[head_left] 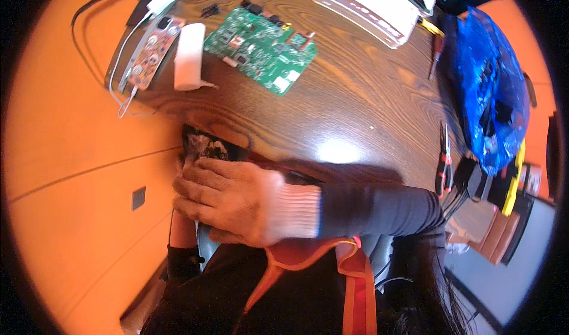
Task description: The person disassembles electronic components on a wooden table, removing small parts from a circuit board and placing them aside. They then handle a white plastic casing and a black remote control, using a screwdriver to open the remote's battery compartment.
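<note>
My right hand [234, 201], in a light glove with a ribbed white cuff, reaches across from the right. Its fingers are stretched out side by side over the place where my left hand is. Of my left hand [181, 164] only a sliver shows; its fingers are hidden under the right one, and the bare left wrist rises from a dark sleeve. A dark, shiny piece [207, 147] lies just beyond my right fingers at the table's near edge. I cannot make out what it is, nor whether my left hand holds it.
A green circuit board [261, 50], a white cylinder [189, 56] and a phone-like device [156, 53] with cables lie on the wooden table [367, 104]. Farther right are a white tray [364, 12], a screwdriver [437, 53], red-handled pliers [444, 169] and a blue plastic bag [489, 92].
</note>
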The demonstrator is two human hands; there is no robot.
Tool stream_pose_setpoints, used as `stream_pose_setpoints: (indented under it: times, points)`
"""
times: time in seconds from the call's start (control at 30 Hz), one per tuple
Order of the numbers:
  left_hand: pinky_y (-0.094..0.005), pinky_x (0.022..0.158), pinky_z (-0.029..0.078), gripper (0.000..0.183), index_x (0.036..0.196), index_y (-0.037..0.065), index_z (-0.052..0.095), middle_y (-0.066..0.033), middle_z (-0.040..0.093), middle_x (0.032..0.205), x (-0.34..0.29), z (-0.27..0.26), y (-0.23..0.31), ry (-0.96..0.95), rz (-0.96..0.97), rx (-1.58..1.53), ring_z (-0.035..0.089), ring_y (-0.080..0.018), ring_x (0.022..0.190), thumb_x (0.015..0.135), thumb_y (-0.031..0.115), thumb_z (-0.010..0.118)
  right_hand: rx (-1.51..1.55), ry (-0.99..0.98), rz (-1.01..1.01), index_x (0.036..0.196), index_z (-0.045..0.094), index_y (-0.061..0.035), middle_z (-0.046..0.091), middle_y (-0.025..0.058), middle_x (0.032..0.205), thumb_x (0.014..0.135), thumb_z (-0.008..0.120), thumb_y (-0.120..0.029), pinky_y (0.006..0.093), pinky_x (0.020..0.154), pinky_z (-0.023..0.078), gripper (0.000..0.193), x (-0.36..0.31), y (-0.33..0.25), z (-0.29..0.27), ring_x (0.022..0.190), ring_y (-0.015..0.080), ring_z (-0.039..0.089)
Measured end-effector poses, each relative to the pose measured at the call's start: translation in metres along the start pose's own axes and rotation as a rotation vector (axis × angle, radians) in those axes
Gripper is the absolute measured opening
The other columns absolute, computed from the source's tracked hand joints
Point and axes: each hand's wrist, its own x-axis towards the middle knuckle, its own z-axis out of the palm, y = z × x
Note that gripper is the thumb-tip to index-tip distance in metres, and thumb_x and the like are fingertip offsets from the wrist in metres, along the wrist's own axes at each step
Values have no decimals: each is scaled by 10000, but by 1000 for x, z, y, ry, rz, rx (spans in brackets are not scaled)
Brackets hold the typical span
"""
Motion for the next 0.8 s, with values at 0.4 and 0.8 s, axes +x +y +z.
stream_pose_setpoints:
  times: [0.4,0.8]
  points:
    - [-612,1199,131,768,1569,37,336,-379,160,1604,17,-89,100,597,674,-308,141,-548,1494,921,238,696,50,125,297,1336,598,2,648,218,1246,945,697,-303,481,1020,492,505,-112,19,-93,1207,366,609]
    - [-666,1198,123,672,1385,40,574,-350,291,1549,41,-115,195,310,434,-344,202,-588,1440,825,356,767,-709,420,655,1286,583,26,581,263,1295,850,718,-409,511,989,486,631,-25,119,-106,1153,428,593]
